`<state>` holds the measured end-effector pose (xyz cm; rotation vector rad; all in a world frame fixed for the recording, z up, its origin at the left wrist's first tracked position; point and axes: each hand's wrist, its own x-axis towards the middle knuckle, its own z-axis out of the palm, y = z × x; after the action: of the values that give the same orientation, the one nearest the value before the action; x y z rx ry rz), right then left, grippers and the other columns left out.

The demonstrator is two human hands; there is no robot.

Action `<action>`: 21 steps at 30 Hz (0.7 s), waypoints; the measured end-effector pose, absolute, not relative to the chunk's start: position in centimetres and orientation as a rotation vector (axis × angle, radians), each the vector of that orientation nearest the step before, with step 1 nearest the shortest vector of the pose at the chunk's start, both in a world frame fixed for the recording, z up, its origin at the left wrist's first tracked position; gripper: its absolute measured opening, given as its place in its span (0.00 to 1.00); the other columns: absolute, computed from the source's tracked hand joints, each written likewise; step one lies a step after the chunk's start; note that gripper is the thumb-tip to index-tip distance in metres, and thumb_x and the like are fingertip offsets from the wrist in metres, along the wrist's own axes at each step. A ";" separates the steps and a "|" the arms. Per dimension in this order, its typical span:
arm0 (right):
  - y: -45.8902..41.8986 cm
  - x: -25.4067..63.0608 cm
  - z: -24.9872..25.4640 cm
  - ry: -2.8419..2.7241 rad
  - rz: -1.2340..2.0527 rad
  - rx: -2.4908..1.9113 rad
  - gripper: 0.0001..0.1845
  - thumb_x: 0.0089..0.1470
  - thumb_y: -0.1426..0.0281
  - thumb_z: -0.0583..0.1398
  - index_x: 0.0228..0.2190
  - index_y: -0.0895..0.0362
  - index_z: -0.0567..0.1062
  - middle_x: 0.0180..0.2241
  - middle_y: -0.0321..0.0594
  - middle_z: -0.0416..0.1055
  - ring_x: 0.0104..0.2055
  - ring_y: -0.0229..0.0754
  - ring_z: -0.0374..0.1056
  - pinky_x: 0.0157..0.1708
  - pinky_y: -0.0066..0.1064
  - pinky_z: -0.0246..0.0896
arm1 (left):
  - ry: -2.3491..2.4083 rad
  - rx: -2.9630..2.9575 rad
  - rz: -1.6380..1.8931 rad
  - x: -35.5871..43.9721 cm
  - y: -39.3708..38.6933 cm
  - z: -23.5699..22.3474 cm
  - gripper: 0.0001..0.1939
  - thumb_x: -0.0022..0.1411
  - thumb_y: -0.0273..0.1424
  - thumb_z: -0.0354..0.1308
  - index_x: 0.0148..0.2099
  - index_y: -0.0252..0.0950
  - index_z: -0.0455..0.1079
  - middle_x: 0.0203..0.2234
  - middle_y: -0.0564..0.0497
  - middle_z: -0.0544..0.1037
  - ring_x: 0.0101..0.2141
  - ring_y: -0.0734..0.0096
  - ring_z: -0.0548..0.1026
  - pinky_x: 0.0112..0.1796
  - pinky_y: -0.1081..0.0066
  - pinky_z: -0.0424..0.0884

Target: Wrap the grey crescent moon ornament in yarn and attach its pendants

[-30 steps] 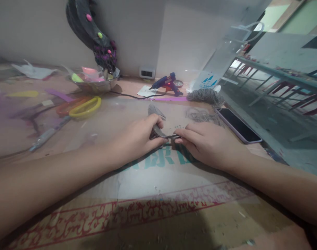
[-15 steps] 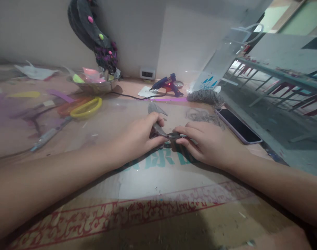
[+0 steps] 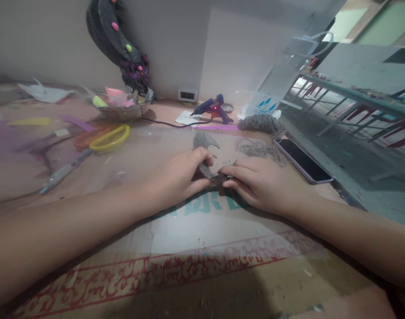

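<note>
A dark grey piece of felt-like material is held between my two hands above the printed sheet. My left hand is closed on it, thumb and fingers pinching its lower part, while a pointed flap sticks up behind the fingers. From the other side, my right hand pinches the narrow dark end, thumb below and fingers above. The fingertips of both hands nearly meet. My right fingers hide part of the grip, so any small thing inside it cannot be made out.
A blue glue gun with a red light lies at the back. Grey yarn and a phone lie to the right. Yellow-handled scissors, a metal bowl and a dark decorated curved form are at left.
The grey piece's upper flap has tilted slightly right and spread wider. Both hands have shifted slightly lower, and the dark strip between the fingertips has turned.
</note>
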<state>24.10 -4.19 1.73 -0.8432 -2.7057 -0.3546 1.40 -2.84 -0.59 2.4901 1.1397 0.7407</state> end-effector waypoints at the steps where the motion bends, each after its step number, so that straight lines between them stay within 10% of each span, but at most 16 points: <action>1: -4.2 24.1 1.8 -2.708 -0.348 -0.843 0.18 0.66 0.65 0.52 0.43 0.61 0.77 0.28 0.42 0.73 0.31 0.41 0.67 0.30 0.31 0.55 | 1.129 2.493 0.741 1.4 -2.8 -0.6 0.14 0.59 0.33 0.61 0.45 0.38 0.63 0.34 0.50 0.75 0.35 0.64 0.75 0.34 0.68 0.67; 21: -4.2 24.2 1.9 -2.500 -0.018 -1.077 0.15 0.64 0.67 0.53 0.46 0.60 0.74 0.35 0.44 0.77 0.35 0.42 0.71 0.34 0.31 0.62 | 1.018 2.439 0.835 1.1 -2.6 -0.9 0.24 0.55 0.42 0.67 0.48 0.39 0.62 0.38 0.51 0.73 0.35 0.67 0.73 0.34 0.68 0.69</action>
<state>24.22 -4.20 1.87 -1.0765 -2.5001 -0.0182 1.08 -2.61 -0.93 2.4389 1.0178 0.8351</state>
